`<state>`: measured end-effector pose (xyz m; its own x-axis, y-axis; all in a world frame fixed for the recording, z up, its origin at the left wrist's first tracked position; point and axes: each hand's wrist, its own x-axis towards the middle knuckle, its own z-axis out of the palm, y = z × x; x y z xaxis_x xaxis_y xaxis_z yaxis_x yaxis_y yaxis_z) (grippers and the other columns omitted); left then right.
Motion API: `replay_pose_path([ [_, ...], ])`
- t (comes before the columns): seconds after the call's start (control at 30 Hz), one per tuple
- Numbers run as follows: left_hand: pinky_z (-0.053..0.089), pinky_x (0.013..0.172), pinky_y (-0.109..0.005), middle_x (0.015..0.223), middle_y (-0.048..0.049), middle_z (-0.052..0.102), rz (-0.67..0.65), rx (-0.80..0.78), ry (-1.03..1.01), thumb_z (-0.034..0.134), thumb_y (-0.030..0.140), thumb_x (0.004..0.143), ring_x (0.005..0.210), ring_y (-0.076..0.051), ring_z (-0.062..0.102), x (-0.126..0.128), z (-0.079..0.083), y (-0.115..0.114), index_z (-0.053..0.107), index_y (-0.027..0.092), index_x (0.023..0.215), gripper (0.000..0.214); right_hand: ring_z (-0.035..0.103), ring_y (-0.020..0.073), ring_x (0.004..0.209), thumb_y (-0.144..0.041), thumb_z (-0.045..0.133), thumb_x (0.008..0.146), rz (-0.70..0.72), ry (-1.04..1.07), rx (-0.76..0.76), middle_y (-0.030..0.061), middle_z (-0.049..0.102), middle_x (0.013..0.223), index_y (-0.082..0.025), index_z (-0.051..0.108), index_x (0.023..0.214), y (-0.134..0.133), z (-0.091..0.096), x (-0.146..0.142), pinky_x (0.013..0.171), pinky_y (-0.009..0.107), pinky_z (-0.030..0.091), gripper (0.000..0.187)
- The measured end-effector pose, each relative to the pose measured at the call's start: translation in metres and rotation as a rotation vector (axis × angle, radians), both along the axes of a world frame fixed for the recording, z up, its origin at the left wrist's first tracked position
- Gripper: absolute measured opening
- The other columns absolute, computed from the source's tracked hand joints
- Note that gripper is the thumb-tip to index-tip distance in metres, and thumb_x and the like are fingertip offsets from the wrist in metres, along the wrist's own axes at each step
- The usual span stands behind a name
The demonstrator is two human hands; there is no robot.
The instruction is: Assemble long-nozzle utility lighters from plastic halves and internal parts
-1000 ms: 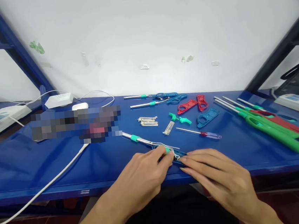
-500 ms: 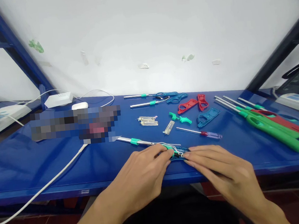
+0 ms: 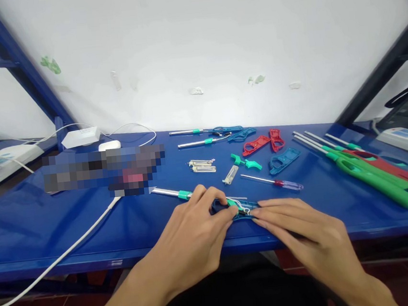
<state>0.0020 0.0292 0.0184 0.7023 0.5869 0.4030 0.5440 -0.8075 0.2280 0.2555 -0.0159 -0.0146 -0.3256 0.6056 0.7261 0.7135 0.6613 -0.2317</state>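
At the table's front edge lies an opened lighter, its blue handle half (image 3: 254, 205) between my two hands. My left hand (image 3: 192, 231) pinches at the green trigger (image 3: 232, 203) in this half, thumb and forefinger closed, the other fingers bent over the handle. White wires and a small black part show beside the trigger. My right hand (image 3: 304, 220) holds the handle's right end between thumb and fingertips. Leftward runs the lighter's metal tube (image 3: 166, 192) with its green collar (image 3: 185, 194); my left fingers hide where it meets the handle.
Behind my hands lie a screwdriver (image 3: 288, 185), clear fuel tanks (image 3: 204, 169), loose green triggers (image 3: 253, 164), red handle halves (image 3: 256, 144) and a blue half (image 3: 284, 159). Whole green lighters (image 3: 383, 181) and a red one lie right. A white cable (image 3: 69, 248) crosses the left side.
The metal tube and collar have shifted slightly left and up against the handle. My left fingers are arched higher, with the thumb still at the trigger. My right hand has barely moved.
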Motion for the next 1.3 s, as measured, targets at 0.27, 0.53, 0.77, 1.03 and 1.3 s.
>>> replay_pose_path([
  [0.27,0.055,0.096,-0.046,0.122,-0.0114,0.066,0.067,0.057,-0.182,0.052,0.015,0.108,0.115,-0.027,0.054,-0.007,-0.004,0.013,0.071,0.018,0.121,0.023,0.078,0.0209,0.107,-0.012,0.072,0.097,-0.055,0.039,-0.068,-0.0042,0.084,0.107,-0.030,0.078,0.114,-0.001,0.000,0.001,0.099,0.036,0.062,0.025],
  [0.53,0.050,0.101,-0.054,0.119,-0.0101,0.071,0.068,0.012,-0.073,0.049,0.018,0.109,0.112,-0.029,0.061,-0.007,-0.006,0.013,0.073,0.018,0.122,0.027,0.079,0.0216,0.100,-0.020,0.074,0.096,-0.118,0.089,-0.103,-0.0017,0.084,0.106,-0.029,0.077,0.111,0.000,0.001,-0.002,0.093,0.034,0.064,0.017],
  [0.77,0.052,0.096,-0.052,0.118,-0.0100,0.070,0.041,-0.020,-0.087,0.049,0.017,0.109,0.108,-0.028,0.061,-0.009,-0.005,0.014,0.075,0.019,0.119,0.028,0.077,0.0198,0.103,-0.021,0.074,0.097,-0.103,0.085,-0.134,-0.0027,0.082,0.108,-0.030,0.075,0.114,-0.002,0.002,-0.002,0.097,0.032,0.061,0.019],
  [1.03,0.050,0.101,-0.053,0.116,-0.0086,0.070,0.057,-0.037,-0.080,0.049,0.018,0.109,0.108,-0.027,0.061,-0.008,-0.007,0.013,0.073,0.019,0.117,0.025,0.074,0.0240,0.118,-0.032,0.062,0.104,-0.142,0.026,-0.239,0.0016,0.078,0.128,-0.033,0.071,0.130,0.009,0.020,-0.010,0.102,0.038,0.061,0.027],
  [1.3,0.050,0.101,-0.051,0.113,-0.0069,0.069,0.071,-0.053,-0.082,0.046,0.018,0.110,0.104,-0.025,0.062,-0.007,-0.006,0.014,0.070,0.020,0.116,0.024,0.079,0.0219,0.093,-0.022,0.065,0.101,-0.072,-0.015,-0.223,0.0000,0.083,0.102,-0.028,0.079,0.105,0.027,0.027,-0.020,0.086,0.035,0.063,0.015],
])
